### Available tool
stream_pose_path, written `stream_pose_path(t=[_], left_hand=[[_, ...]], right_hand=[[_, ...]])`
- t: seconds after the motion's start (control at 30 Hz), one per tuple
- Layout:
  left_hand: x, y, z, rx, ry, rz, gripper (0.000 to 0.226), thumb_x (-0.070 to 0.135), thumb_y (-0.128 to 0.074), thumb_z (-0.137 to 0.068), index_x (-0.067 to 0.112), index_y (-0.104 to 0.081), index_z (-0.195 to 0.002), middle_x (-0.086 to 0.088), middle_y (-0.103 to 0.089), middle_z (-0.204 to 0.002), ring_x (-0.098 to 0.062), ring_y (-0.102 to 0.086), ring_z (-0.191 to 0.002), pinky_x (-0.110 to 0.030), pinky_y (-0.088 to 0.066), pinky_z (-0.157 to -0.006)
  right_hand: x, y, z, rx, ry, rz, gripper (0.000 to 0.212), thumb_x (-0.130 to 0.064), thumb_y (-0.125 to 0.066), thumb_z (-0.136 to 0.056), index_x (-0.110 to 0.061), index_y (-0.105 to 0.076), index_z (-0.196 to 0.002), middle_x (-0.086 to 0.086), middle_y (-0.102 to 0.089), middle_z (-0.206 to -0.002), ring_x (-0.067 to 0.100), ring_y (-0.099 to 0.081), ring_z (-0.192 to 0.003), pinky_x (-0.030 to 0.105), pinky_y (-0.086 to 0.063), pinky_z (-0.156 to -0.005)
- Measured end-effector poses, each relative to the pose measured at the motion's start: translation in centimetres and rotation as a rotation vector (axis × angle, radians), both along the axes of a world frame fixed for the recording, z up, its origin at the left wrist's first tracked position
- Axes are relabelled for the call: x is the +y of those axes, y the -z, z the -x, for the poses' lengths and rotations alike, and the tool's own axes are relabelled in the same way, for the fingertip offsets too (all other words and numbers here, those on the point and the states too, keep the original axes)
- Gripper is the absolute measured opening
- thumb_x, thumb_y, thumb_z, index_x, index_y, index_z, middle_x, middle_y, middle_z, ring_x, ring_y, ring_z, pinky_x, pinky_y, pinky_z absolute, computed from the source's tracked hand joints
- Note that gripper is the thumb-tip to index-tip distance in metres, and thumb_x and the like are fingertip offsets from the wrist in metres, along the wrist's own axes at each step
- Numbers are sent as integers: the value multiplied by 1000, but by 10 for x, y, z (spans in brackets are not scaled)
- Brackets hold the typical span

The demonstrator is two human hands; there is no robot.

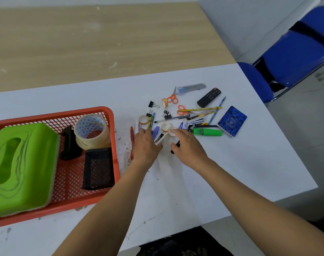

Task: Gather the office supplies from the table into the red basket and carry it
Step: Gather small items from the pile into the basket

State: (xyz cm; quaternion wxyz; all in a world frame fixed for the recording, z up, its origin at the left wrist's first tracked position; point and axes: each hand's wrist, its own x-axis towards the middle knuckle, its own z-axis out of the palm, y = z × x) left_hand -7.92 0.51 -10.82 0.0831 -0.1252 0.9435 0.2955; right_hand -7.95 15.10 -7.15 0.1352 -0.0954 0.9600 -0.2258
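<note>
**Supplies part-gathered, both hands at the pile**

Basket: the red basket [113,145] sits on the near-left part of the white table [249,163]. It contains a green tissue box [22,167], a black mesh holder [98,168], stacked wide tape rolls [92,132] and a black item that cannot be identified.

Hands: the left hand [146,146] lies palm down with fingers bent and its thumb against a purple stapler [158,134]. Whether it grips cannot be told. The right hand [188,145] is spread, with a fingertip touching a small tape roll [171,131]. A red pen [132,143] lies just left of the left hand.

Pile, beyond the hands: green highlighter [207,132], blue notebook [232,121], pencils, binder clips, orange scissors [171,98] and, furthest, a black remote [209,97].

Far right: blue chair [296,52].
</note>
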Motion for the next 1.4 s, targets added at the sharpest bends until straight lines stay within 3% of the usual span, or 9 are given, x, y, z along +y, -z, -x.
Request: stream_pose_path(t=[0.27, 0.6, 0.73, 0.83, 0.93, 1.0, 1.1, 1.27, 1.4], left_hand=[[-6, -25, -8, 145, -65, -107, 53, 38, -70, -78, 15, -51, -122, -2, -55, -111, -22, -48, -109, -40, -42, -99], [-44, -59, -32, 323, -109, -94, 51, 37, -67, -83, 14, -51, -126, -2, -54, -116, -19, -48, -109, -26, -39, -84], [-68, -68, -45, 405, -154, -94, 50, 37, -68, -84, 13, -51, -124, -3, -55, -116, -19, -48, -108, -23, -37, -81], [-87, -70, -53, 436, -193, -98, 53, 39, -68, -83, 14, -51, -125, -2, -55, -116, -20, -50, -107, -28, -45, -85], [-106, -72, -64, 437, -268, -97, 53, 41, -67, -83, 13, -50, -125, -1, -54, -119, -19, -51, -106, -29, -48, -86], [-120, -73, -73, 417, -318, -83, 53, 42, -66, -84, 13, -50, -126, 0, -53, -119, -17, -49, -108, -24, -42, -82], [-142, -71, -88, 395, -371, -51, 52, 42, -66, -84, 13, -51, -125, -2, -54, -112, -20, -49, -105, -31, -44, -82], [-171, -53, -112, 343, -460, -42, 49, 43, -65, -82, 13, -55, -119, -2, -57, -110, -21, -50, -101, -36, -46, -84], [-180, -41, -123, 204, -471, -3, 41, 44, -64, -82, 11, -57, -104, -5, -56, -98, -24, -54, -90, -40, -47, -75]], right_hand=[[-13, -1, 2, 83, 39, 73, 41, -18, -49, -96, -11, -46, -136, 7, -50, -133, 26, -45, -124, 40, -43, -98], [-59, -16, -9, 175, 47, 141, 42, -13, -42, -98, -8, -41, -140, 11, -46, -137, 27, -43, -128, 37, -38, -101], [-86, -22, -17, 176, 2, 185, 43, -15, -43, -98, -10, -40, -141, 10, -47, -137, 27, -44, -127, 37, -40, -98], [-104, -23, -23, 141, -39, 205, 43, -23, -44, -99, -9, -41, -140, 12, -49, -137, 29, -50, -122, 38, -44, -96], [-121, -19, -27, 62, -64, 178, 42, -28, -43, -100, -7, -42, -136, 15, -56, -127, 32, -56, -112, 36, -47, -84], [-131, -15, -29, 39, -85, 153, 38, -28, -42, -100, -2, -45, -127, 20, -61, -110, 35, -59, -100, 30, -37, -70], [-144, -11, -32, -3, -82, 138, 27, -23, -38, -100, -1, -47, -114, 19, -57, -89, 32, -55, -84, 30, -33, -64], [-152, -14, -39, -24, -36, 226, 36, -15, -31, -101, -1, -47, -130, 22, -64, -93, 32, -58, -80, 38, -45, -67], [-157, -17, -41, 1, -26, 254, 34, -27, -36, -101, -7, -55, -121, 14, -66, -90, 29, -62, -88, 43, -52, -78]])
